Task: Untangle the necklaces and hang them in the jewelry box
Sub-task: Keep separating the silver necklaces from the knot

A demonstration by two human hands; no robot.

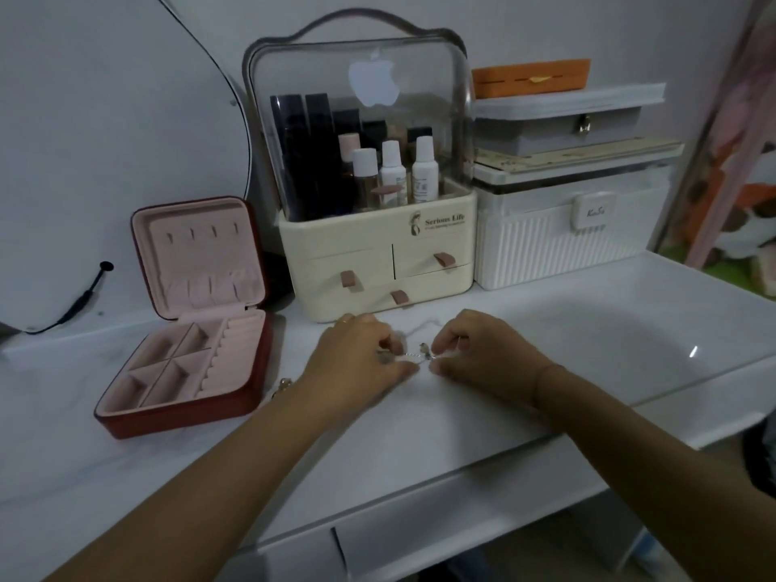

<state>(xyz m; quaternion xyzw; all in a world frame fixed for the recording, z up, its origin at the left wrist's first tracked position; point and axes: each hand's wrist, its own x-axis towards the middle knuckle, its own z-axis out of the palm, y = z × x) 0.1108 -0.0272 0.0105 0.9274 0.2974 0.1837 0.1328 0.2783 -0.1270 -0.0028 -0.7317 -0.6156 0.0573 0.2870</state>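
A thin silver necklace (413, 354) with a small pendant is stretched between my two hands just above the white tabletop. My left hand (357, 363) pinches its left end, and my right hand (483, 354) pinches the chain by the pendant. A loose loop of chain (420, 326) curls on the table behind my fingers. The red jewelry box (252, 396) lies open at the left, its pink-lined lid (197, 258) upright with hooks and no necklaces hanging. A small gold piece of jewelry (285, 386) lies between the box and my left wrist.
A cream cosmetics organizer (378, 249) with a clear dome and three drawers stands right behind my hands. To its right sits a white ribbed case (562, 245) with stacked boxes on top. A mirror (105, 140) with a black cable leans at the left. The table's front edge (462, 468) runs diagonally.
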